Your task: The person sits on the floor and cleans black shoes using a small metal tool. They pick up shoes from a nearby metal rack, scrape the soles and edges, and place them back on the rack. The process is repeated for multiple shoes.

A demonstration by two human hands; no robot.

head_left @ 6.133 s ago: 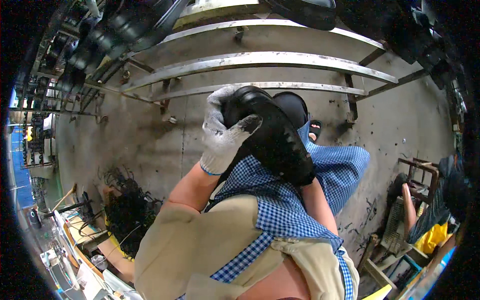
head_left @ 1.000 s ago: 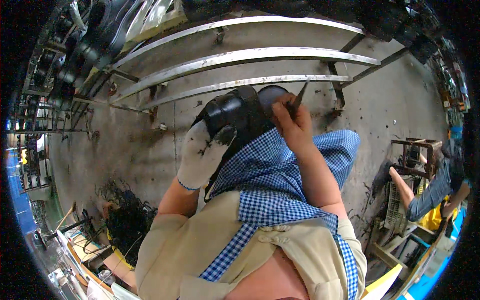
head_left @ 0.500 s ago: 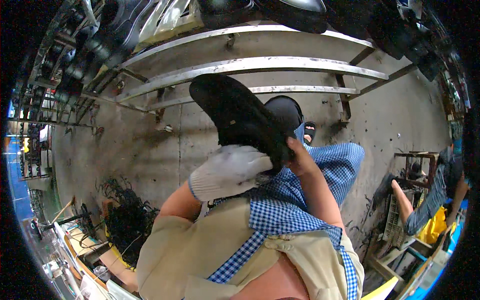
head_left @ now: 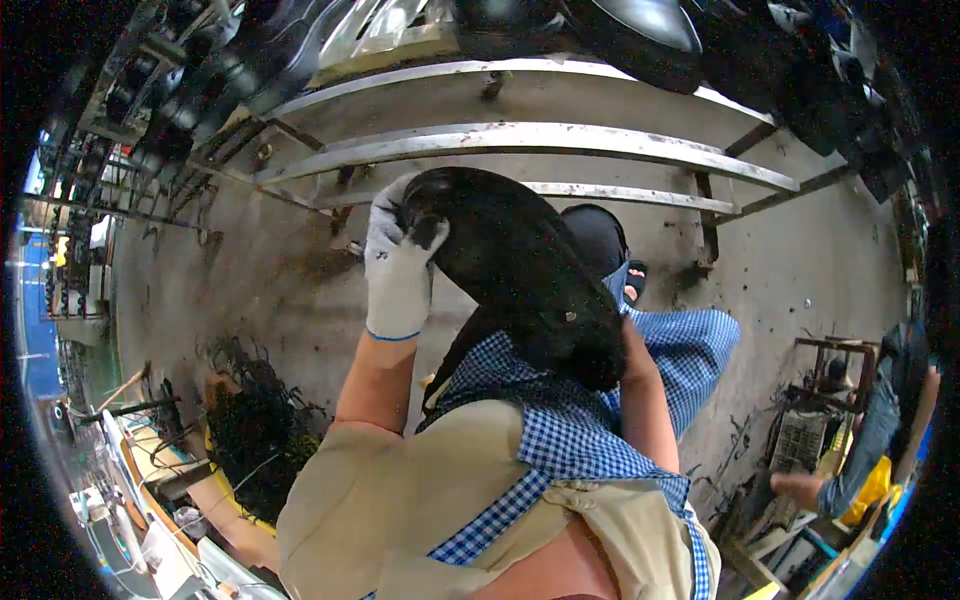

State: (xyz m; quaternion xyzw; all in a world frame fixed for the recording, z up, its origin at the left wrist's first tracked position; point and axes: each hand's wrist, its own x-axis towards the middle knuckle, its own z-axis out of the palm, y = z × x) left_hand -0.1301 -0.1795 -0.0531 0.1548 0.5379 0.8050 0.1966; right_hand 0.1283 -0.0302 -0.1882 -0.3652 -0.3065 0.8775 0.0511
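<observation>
A long, dark black moulded piece [head_left: 510, 250] with a broad rounded end lies slantwise in front of my body, over the blue checked apron [head_left: 590, 440]. Its exact kind I cannot make out. My left hand [head_left: 393, 262], in a white knitted glove with a dark-stained thumb, is closed on the rounded far-left end. At the near right end my bare right hand [head_left: 637, 350] grips the piece; most of its fingers are hidden by it. A small pale speck shows on the black surface.
Ahead stands a metal rack [head_left: 560, 137] with shiny black moulded pieces [head_left: 640, 35] above. A heap of black stringy scraps [head_left: 255, 430] lies at left, near a cluttered bench. Another person's leg [head_left: 850, 475] and a small wooden stool [head_left: 835, 375] are at right.
My left gloved hand has gone from the near side of the black piece to its far-left rounded end. The piece has turned and shifted right and nearer, with my right hand still on it.
</observation>
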